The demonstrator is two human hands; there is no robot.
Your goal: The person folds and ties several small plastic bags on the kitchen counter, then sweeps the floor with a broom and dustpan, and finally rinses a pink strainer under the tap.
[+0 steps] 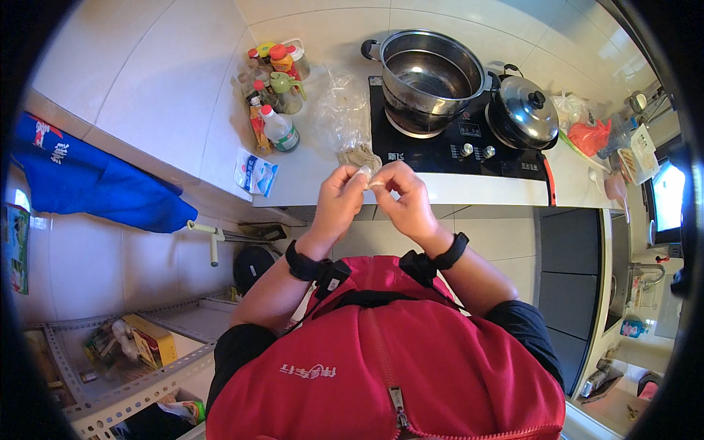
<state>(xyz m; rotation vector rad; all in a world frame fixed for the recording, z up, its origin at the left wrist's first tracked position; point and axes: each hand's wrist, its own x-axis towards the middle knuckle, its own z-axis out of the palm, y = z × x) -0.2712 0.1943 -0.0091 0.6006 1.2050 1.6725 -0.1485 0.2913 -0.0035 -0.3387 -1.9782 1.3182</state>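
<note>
My left hand and my right hand meet over the counter's front edge. Between their thumbs and fingertips they pinch a small, crumpled whitish piece; whether it is thin plastic, paper or something else I cannot tell. Just beyond my fingers a beige crumpled cloth lies on the white countertop, partly hidden by my hands. Behind it a clear plastic bag is spread loosely. The black cooktop lies to the right of the bag and bears a large open steel pot.
Several condiment bottles crowd the left wall beside a blue-and-white packet. A lidded pot stands right of the steel pot. A red-handled tool lies at the cooktop's right edge. Shelving stands at lower left.
</note>
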